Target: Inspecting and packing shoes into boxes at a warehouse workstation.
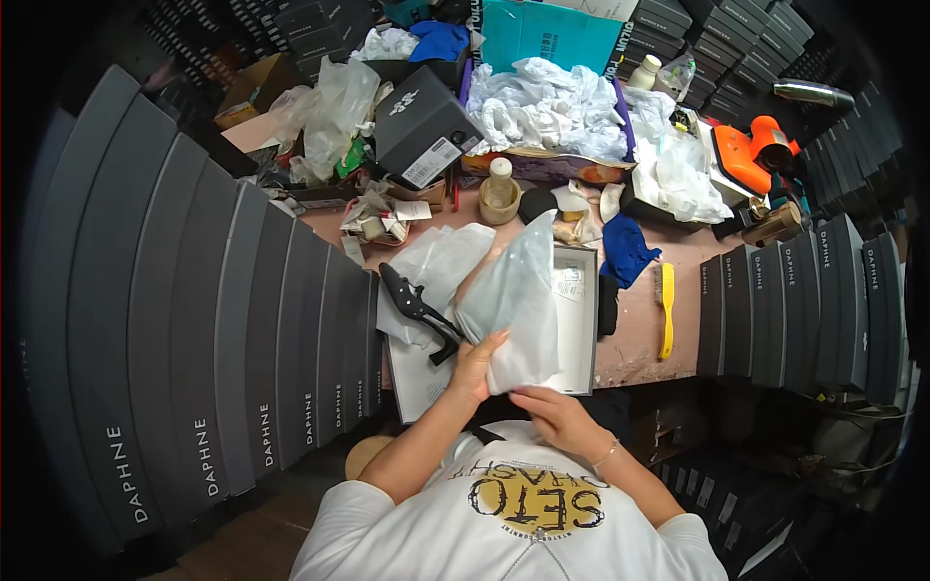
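Observation:
A translucent white wrapping sheet, folded to a point at its far end, stands over the open shoe box. What it wraps, if anything, is hidden. My left hand grips its lower left side, thumb on top. The fingers of my right hand are drawn together at its near lower edge. Left of the sheet lies a black high-heeled shoe with small pale studs, its heel beside my left hand. Beneath the shoe spreads another white sheet.
Dark shoe boxes line the left side; more boxes stand at the right. A yellow brush and a blue cloth lie right of the box. Behind are a jar, a carton of crumpled paper and an orange tool.

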`<state>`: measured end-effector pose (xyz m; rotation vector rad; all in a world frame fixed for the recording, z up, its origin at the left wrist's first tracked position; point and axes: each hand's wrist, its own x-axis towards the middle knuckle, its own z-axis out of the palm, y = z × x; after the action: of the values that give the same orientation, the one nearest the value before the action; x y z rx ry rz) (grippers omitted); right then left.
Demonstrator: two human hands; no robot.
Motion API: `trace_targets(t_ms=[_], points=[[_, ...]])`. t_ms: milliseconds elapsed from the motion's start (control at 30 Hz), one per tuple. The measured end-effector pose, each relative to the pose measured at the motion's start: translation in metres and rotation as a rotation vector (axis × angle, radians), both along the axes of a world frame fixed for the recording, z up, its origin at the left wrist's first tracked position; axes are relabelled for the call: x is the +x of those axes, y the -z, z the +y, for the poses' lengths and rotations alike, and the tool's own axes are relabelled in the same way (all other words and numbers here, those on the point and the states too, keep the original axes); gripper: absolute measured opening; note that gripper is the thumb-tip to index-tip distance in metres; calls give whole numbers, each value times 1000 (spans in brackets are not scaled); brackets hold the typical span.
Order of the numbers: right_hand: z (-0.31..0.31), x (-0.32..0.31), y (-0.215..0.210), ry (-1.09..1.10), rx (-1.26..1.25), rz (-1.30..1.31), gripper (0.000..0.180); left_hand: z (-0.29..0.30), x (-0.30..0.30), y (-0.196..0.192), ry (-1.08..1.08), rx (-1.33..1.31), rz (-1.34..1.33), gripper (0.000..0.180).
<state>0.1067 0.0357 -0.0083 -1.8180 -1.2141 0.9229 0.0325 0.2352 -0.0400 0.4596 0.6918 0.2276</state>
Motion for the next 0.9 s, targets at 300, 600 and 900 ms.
trace_targets(t_ms=[300,600,900], points=[[43,42,1,919,370,961,53,-54,13,10,605,1105,76,56],[34,45,120,388,-421,-301,69,53,-50,67,-133,1357,729,79],[33,54,46,297,24,-229,82,79,-57,99,-93,363,350,28]])
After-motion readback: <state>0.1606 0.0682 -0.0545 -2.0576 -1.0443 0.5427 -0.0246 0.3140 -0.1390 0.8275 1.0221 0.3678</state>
